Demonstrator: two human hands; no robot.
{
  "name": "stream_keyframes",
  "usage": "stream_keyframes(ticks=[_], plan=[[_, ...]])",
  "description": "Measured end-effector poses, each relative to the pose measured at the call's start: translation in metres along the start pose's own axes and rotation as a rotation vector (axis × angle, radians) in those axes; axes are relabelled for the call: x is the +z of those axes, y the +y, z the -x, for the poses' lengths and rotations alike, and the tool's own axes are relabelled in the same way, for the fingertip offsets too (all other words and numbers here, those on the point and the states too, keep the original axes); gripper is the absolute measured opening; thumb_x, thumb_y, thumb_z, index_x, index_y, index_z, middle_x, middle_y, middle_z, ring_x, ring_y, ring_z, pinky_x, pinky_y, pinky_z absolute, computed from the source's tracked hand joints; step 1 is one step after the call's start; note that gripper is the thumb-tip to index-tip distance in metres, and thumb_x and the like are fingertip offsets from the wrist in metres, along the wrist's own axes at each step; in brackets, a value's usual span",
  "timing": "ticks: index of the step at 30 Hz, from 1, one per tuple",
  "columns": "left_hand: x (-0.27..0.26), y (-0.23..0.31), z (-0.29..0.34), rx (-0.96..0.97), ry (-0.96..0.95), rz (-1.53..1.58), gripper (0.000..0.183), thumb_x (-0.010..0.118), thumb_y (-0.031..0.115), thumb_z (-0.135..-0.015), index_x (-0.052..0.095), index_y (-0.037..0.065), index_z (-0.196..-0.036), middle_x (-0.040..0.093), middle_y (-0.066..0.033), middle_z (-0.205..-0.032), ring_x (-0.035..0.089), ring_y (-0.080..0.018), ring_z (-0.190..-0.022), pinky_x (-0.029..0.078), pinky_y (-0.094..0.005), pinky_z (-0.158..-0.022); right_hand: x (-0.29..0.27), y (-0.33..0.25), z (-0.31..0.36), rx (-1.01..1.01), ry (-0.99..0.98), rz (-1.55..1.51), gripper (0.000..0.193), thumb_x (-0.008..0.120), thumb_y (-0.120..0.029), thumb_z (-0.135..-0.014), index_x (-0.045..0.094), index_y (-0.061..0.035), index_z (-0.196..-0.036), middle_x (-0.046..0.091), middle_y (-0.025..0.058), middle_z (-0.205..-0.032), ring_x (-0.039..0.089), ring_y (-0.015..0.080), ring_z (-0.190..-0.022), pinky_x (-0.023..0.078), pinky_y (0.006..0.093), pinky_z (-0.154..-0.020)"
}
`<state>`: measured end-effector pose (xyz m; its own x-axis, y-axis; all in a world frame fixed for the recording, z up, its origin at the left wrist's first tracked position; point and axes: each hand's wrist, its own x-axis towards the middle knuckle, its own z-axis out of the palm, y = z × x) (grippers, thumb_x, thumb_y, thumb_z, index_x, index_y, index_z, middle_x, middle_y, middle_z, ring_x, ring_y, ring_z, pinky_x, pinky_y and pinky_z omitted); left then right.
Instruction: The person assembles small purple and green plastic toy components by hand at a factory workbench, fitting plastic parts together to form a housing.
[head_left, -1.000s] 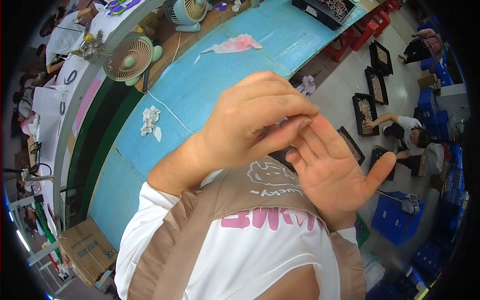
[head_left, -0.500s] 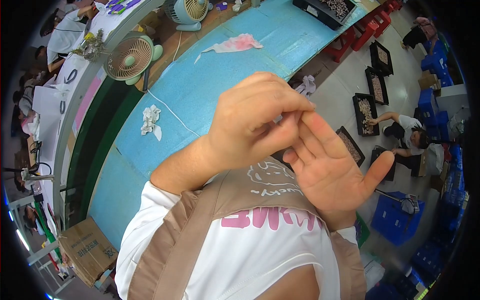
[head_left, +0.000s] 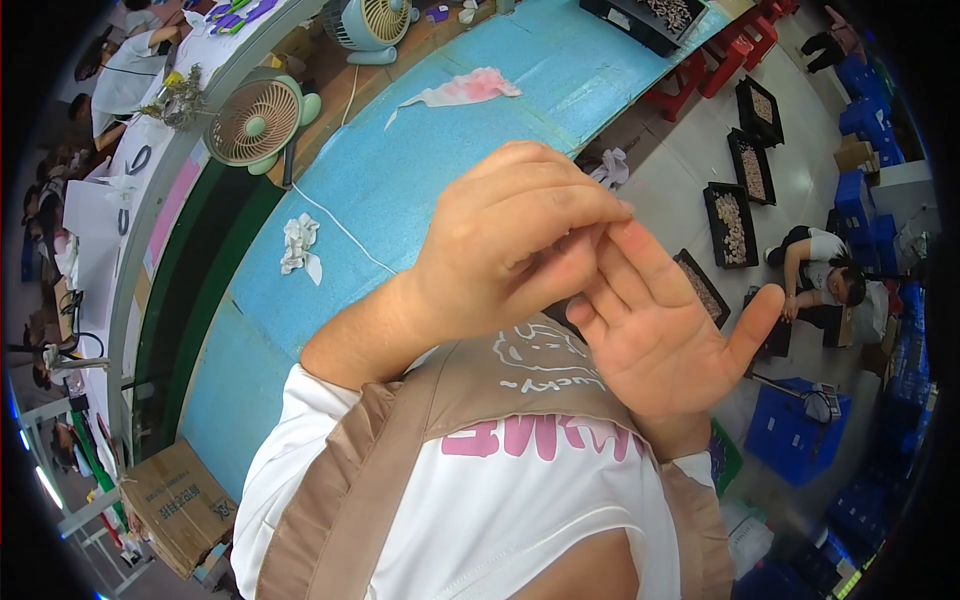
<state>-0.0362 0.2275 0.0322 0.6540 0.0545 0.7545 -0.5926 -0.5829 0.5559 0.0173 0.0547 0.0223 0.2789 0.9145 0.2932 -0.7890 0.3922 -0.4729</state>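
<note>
My left hand (head_left: pixel 510 240) is raised in front of my chest with its fingers curled into a pinch. Its finger and thumb tips close around the tip of a finger of my right hand (head_left: pixel 665 330), where the two hands meet. That right palm faces up toward me, with the thumb spread wide and some fingers partly bent. No object shows in the right palm. Whether anything small sits inside the left pinch is hidden by the fingers. Behind the hands is my brown apron (head_left: pixel 470 375), worn over a white shirt.
Crumpled white tissue (head_left: pixel 300 248) and a pink-stained cloth (head_left: pixel 470 88) lie on the blue table (head_left: pixel 380 180). Two fans (head_left: pixel 255 125) stand along its far left side. Black trays (head_left: pixel 732 225) with small pieces sit on the floor at right, beside a crouching person (head_left: pixel 820 270).
My hands keep nearly the same pose and contact. The crouching person at right has drawn an arm back from a tray.
</note>
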Motion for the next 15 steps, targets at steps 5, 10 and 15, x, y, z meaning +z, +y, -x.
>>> stream_keyframes(ticks=[5,10,15], plan=[[0.0013,0.0000,0.0007,-0.064,0.012,0.079,0.026,0.055,-0.011,-0.065,0.062,-0.003,-0.088,0.061,-0.0091,-0.076,0.057,-0.0213,-0.068,0.044,-0.0283,-0.062,-0.0022,-0.0020,-0.0008,0.010,-0.022,-0.053,0.100,0.020,-0.073,-0.078,-0.006,0.0039,-0.136,-0.005,0.0192,-0.144,0.000,0.0306,-0.133,0.008,0.0411,-0.105],[0.0007,-0.0032,-0.0007,0.023,0.003,0.047,0.025,0.057,-0.010,-0.066,0.062,-0.003,-0.089,0.062,-0.0093,-0.076,0.057,-0.0215,-0.069,0.044,-0.0288,-0.063,-0.0052,-0.0022,0.0005,0.000,-0.037,-0.095,0.098,0.021,-0.071,-0.079,-0.005,0.0029,-0.136,-0.002,0.0182,-0.144,0.002,0.0297,-0.133,0.009,0.0412,-0.104],[-0.0004,-0.0025,-0.0001,0.024,-0.008,0.030,0.022,0.059,-0.008,-0.066,0.062,-0.003,-0.087,0.062,-0.0092,-0.076,0.057,-0.0214,-0.069,0.044,-0.0291,-0.062,-0.0021,-0.0005,0.0025,-0.008,-0.005,-0.051,0.098,0.021,-0.072,-0.079,-0.004,0.0032,-0.136,-0.001,0.0196,-0.144,0.002,0.0302,-0.133,0.009,0.0417,-0.105]])
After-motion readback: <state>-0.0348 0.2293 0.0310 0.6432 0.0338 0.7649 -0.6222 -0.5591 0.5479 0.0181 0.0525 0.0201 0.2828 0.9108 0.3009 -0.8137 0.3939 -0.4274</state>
